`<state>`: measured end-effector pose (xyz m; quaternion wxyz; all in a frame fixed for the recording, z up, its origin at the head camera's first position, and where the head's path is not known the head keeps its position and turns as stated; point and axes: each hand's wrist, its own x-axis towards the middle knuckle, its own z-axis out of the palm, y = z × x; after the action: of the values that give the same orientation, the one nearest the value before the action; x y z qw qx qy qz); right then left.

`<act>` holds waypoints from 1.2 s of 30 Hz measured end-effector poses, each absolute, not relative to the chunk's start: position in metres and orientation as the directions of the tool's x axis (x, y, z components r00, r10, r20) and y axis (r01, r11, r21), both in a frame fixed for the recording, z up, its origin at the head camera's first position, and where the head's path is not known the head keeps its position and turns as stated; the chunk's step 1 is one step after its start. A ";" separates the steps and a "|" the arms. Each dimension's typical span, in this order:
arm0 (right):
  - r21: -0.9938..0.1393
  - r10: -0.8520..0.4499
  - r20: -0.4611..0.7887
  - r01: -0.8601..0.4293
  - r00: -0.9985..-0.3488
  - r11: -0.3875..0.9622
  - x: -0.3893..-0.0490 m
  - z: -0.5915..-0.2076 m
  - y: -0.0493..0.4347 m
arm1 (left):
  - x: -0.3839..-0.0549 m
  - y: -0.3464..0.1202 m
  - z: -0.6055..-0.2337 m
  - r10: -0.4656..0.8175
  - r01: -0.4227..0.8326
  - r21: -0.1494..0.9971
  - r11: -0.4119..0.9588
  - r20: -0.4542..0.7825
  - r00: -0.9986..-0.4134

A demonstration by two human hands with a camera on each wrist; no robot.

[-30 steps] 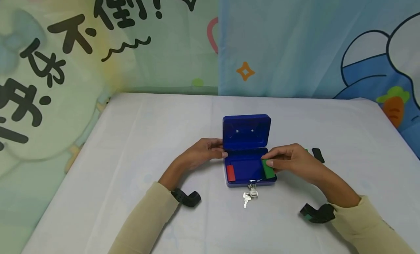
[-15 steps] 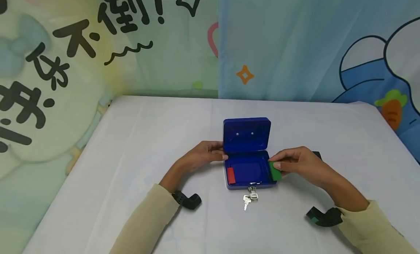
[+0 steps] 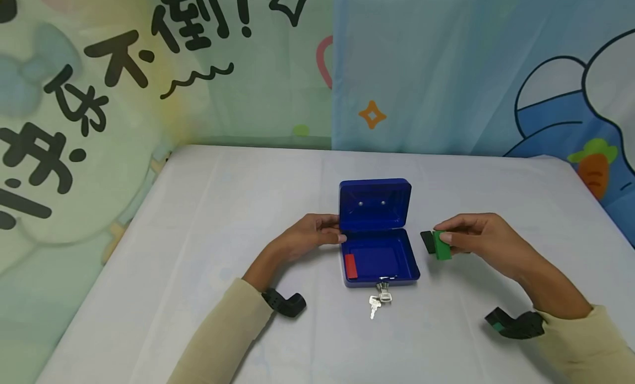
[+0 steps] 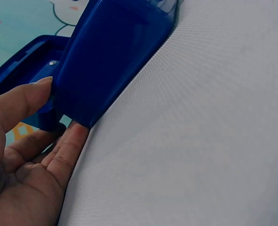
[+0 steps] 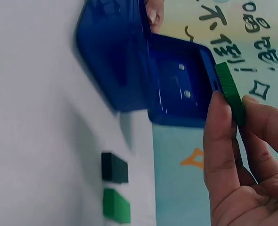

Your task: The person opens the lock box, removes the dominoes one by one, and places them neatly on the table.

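Note:
A blue cash box (image 3: 382,254) stands on the table with its lid (image 3: 375,205) raised. Inside, a red block (image 3: 350,266) leans by the left wall. My left hand (image 3: 310,238) holds the box at its back left corner; the left wrist view has the thumb (image 4: 37,92) at the hinge side, other fingers behind. To the right of the box, my right hand (image 3: 491,246) pinches a green block (image 3: 441,246) between thumb and fingers, above the table. In the right wrist view a black block (image 5: 114,167) and a second green block (image 5: 116,205) lie on the table below.
At the box's front hangs a silver lock (image 3: 383,293) with keys (image 3: 374,304). White cloth (image 3: 317,340) covers the table. A printed curtain (image 3: 421,86) rises behind its far edge. Dark straps with camera mounts sit on both wrists.
My right hand has carried the green block from the box's right side out to the right, over the table. The left hand stays at the box. The head view has shifted slightly.

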<state>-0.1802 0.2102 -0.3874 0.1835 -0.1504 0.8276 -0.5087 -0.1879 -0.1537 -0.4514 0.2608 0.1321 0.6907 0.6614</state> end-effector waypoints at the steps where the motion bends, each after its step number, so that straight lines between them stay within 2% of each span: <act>1: -0.899 -0.430 -0.145 -0.063 -0.891 0.434 -0.181 -0.388 0.213 | -0.188 -0.154 -0.451 0.527 -0.162 0.983 0.091 -0.186 -0.830; 5: -0.905 -0.402 -0.128 -0.058 -0.907 0.421 -0.182 -0.393 0.224 | -0.188 -0.154 -0.449 0.521 -0.160 0.982 0.098 -0.188 -0.833; 19: -0.901 -0.345 -0.195 0.029 -0.918 0.434 -0.198 -0.401 0.273 | -0.189 -0.155 -0.449 0.517 -0.174 0.980 0.092 -0.197 -0.833; 25: -0.848 -0.287 -0.235 0.051 -0.929 0.528 -0.203 -0.406 0.294 | -0.190 -0.154 -0.450 0.531 -0.173 0.981 0.090 -0.194 -0.825; 36: -0.722 -0.216 -0.224 0.013 -0.950 0.692 -0.210 -0.420 0.307 | -0.190 -0.157 -0.452 0.530 -0.187 0.979 0.079 -0.200 -0.824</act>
<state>-0.2101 0.3066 -0.4201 0.1473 -0.0560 0.9079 -0.3883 -0.1898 -0.1567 -0.4517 0.2687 0.1254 0.6835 0.6670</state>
